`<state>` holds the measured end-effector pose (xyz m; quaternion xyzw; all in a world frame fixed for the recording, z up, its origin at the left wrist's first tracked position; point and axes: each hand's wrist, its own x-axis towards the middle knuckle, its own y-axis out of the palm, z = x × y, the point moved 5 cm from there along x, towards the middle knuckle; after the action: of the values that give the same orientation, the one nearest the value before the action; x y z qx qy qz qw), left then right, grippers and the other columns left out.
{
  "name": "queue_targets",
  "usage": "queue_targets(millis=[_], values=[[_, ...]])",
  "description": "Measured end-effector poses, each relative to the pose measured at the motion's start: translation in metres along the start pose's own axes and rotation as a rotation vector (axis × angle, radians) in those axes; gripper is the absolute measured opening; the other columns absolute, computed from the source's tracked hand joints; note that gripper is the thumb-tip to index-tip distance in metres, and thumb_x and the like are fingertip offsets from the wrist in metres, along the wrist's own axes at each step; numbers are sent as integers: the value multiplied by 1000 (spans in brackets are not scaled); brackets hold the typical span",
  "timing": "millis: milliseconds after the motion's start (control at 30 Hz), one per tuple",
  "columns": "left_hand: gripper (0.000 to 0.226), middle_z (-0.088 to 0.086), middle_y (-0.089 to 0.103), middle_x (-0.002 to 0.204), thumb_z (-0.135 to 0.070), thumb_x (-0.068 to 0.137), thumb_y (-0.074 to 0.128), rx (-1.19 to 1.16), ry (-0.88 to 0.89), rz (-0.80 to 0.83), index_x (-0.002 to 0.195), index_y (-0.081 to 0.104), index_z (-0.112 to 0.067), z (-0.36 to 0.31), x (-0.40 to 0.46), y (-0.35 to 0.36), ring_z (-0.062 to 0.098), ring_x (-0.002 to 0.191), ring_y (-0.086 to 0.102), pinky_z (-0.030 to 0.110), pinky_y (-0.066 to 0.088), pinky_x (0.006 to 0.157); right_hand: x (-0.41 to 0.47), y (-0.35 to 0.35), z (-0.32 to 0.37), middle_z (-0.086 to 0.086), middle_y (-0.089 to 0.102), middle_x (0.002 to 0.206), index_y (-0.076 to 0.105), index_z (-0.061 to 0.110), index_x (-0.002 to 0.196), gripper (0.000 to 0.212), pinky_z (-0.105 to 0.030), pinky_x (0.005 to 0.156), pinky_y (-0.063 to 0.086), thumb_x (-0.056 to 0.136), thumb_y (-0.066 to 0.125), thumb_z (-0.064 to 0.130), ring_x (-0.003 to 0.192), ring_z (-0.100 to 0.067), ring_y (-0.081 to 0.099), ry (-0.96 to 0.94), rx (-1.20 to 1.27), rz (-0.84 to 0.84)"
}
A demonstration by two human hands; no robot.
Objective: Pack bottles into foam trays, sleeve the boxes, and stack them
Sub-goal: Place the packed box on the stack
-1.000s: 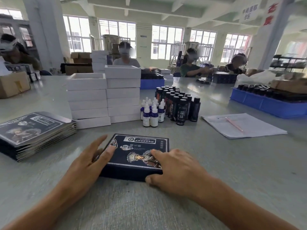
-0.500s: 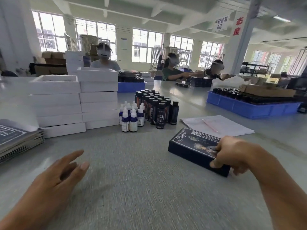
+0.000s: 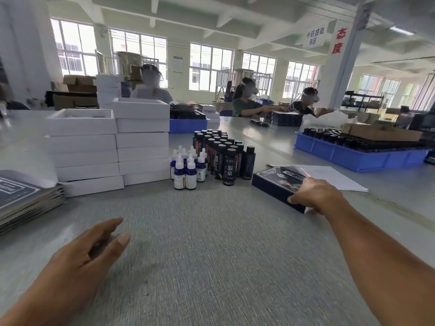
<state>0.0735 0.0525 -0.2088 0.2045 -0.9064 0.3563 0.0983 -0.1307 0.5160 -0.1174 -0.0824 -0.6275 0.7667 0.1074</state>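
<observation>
The right hand is gripping the sleeved box's near-right corner, fingers curled over its top. The left hand is hovering, fingers spread. The box is probably stiff, bottle-heavy and glossy; gripping its edges seems best.

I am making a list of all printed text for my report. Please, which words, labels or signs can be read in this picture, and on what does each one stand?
"中药提取 B区": white hanging sign.
"态度": red characters on the pillar.
"温泉": label of the front dark bottle.
Print on the sleeved box, the flat sleeves and the dropper bottles: too small or blurred to read.
</observation>
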Motion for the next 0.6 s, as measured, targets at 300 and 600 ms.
queue_targets(millis=[300,600], values=[[62,-37,44,135,-85,80,31,406,321,163,129,54,-54,-59,-19,28,7,119,57,32,43,95,14,16,-2,-5,66,117,61,19,118,57,-33,76,43,84,61,65,106,-26,62,-37,31,-128],[68,-13,18,161,-76,88,25,409,376,525,148,29,-44,-183,7,176,12,148,11,39,12,120,20,28,-9,-7,67,113,61,21,116,51,-33,74,41,84,61,60,105,-28,62,-114,60,-189]])
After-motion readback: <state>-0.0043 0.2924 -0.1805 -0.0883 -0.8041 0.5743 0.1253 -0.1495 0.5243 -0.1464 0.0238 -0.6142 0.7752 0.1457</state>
